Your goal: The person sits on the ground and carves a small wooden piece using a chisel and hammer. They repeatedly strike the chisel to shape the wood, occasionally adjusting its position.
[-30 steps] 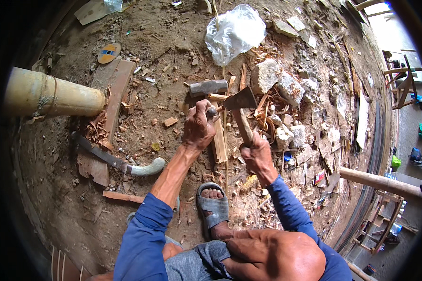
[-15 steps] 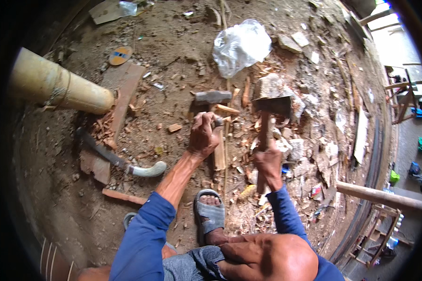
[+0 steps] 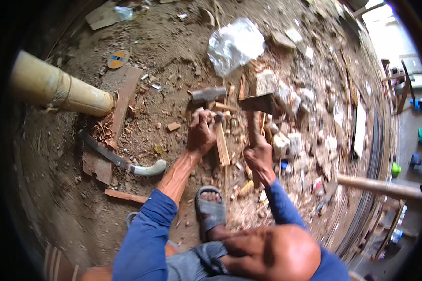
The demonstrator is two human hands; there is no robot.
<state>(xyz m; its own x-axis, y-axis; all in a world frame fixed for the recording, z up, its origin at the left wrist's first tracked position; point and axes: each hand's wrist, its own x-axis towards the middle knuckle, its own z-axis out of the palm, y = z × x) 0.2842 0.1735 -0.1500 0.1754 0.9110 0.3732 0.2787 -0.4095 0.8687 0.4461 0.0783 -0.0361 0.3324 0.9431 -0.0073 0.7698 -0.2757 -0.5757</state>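
Observation:
My right hand is closed round the wooden handle of a hatchet. The hatchet's broad dark blade is raised to the right of my left hand. That left hand is closed on a small rod with a dark, rounded end; the rest of it is hidden by the fingers. Close beside this hand, a pale split wood piece slants toward me. A heavy steel hammer head lies on the ground just beyond the left hand, near short wood pieces.
A curved knife with a pale handle lies at left, by a board and a thick bamboo post. A clear plastic bag lies beyond. Stones and wood chips cover the right. My sandalled foot is near.
My right hand and the hatchet have moved left, closer to my left hand. The left hand keeps its grip and has hardly moved; the whole view has shifted slightly.

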